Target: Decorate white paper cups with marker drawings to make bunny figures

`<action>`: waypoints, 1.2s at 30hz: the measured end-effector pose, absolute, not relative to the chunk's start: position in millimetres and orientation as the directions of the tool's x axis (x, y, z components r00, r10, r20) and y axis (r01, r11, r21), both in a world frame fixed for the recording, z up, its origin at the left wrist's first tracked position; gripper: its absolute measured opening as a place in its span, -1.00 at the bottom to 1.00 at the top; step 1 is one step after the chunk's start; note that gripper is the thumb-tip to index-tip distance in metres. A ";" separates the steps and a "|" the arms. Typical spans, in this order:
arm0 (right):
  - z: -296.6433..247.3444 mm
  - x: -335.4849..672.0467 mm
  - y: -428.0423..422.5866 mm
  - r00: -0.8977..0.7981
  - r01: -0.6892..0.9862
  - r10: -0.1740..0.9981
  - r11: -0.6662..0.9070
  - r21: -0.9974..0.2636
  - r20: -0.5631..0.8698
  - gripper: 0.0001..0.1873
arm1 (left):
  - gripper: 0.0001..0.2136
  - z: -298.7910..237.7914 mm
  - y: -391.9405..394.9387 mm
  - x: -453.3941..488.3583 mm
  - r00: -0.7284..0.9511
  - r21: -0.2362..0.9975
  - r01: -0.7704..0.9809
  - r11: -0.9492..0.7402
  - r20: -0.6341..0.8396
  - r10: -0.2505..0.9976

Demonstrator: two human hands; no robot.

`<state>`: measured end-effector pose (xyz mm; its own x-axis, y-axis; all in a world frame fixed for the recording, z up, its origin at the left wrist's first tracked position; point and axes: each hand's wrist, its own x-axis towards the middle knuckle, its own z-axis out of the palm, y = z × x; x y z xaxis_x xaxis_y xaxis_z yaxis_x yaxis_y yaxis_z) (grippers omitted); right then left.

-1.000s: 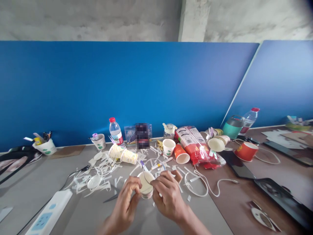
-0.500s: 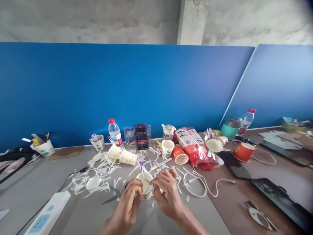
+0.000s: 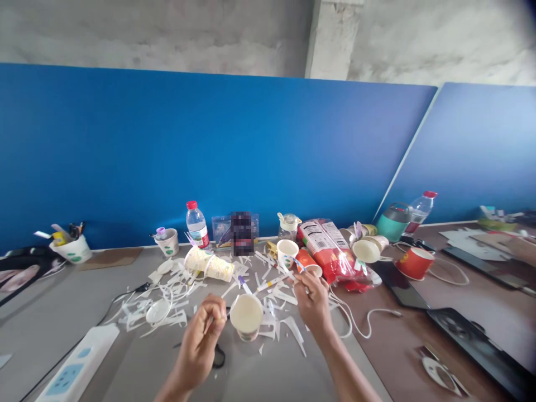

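Note:
Between my hands a paper cup (image 3: 247, 317) stands upright on the grey desk, its open mouth facing me. My left hand (image 3: 201, 329) is closed in a pinch just left of the cup, apart from it; what the fingertips hold, if anything, I cannot make out. Partly hidden under that hand lie black-handled scissors (image 3: 219, 357). My right hand (image 3: 312, 296) is raised to the right of the cup, fingers closed on a thin blue-white strip (image 3: 300, 264) that sticks up toward the orange cup (image 3: 309, 262). White paper scraps (image 3: 295, 333) lie around the cup.
Two patterned cups (image 3: 209, 266) lie on their sides behind the scraps. A power strip (image 3: 77, 363) is at the left front. Along the back stand a water bottle (image 3: 197, 226), a white cup (image 3: 287, 254) and a red bag (image 3: 329, 251). White cable (image 3: 368, 324) and phones lie right.
My hands have moved apart from above the cup, left hand to the left, right hand up and right with the strip. The cup's mouth is now uncovered.

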<state>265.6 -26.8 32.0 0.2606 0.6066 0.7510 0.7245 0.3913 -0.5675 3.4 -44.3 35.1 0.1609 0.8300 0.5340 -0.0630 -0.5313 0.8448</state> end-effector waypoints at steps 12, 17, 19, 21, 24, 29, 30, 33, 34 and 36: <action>-12.1 249.6 -16.1 0.105 0.918 0.663 0.222 -0.329 0.742 -0.57 | -0.70 31.7 -30.9 4.7 0.213 0.910 -0.383 -0.161 0.256 0.943; 15.0 236.0 -32.4 0.053 0.777 0.546 0.504 -0.378 0.836 -0.71 | -0.61 34.3 -31.5 5.9 0.193 0.915 -0.400 -0.060 0.148 0.970; 25.9 225.0 -43.3 0.044 0.713 0.501 0.590 -0.379 0.864 -0.74 | -0.59 35.0 -32.7 6.6 0.208 0.919 -0.393 -0.030 0.120 0.971; 34.1 214.1 -53.5 0.048 0.657 0.488 0.642 -0.395 0.872 -0.78 | -0.60 35.2 -34.5 7.1 0.222 0.934 -0.355 -0.053 0.140 0.965; 40.9 202.4 -64.3 0.018 0.618 0.492 0.679 -0.397 0.870 -0.82 | -0.65 36.6 -39.1 8.0 0.264 0.950 -0.249 -0.187 0.252 0.931; 42.3 196.7 -71.0 0.028 0.648 0.512 0.645 -0.406 0.858 -0.81 | -0.69 45.0 -49.3 11.4 0.399 0.946 -0.115 -0.302 0.322 0.858; 41.8 196.5 -71.3 0.037 0.655 0.510 0.637 -0.406 0.859 -0.81 | -0.69 46.9 -50.8 12.2 0.421 0.945 -0.109 -0.309 0.326 0.846; 39.9 196.1 -71.5 0.053 0.677 0.500 0.619 -0.399 0.865 -0.81 | -0.67 51.3 -52.7 14.4 0.464 0.935 -0.112 -0.337 0.349 0.814; 39.3 196.0 -71.4 0.055 0.683 0.498 0.613 -0.397 0.865 -0.81 | -0.66 52.3 -52.8 14.9 0.473 0.931 -0.115 -0.347 0.358 0.805; 38.5 195.9 -70.9 0.052 0.696 0.494 0.605 -0.386 0.868 -0.81 | -0.67 53.6 -52.8 15.6 0.479 0.930 -0.110 -0.352 0.360 0.801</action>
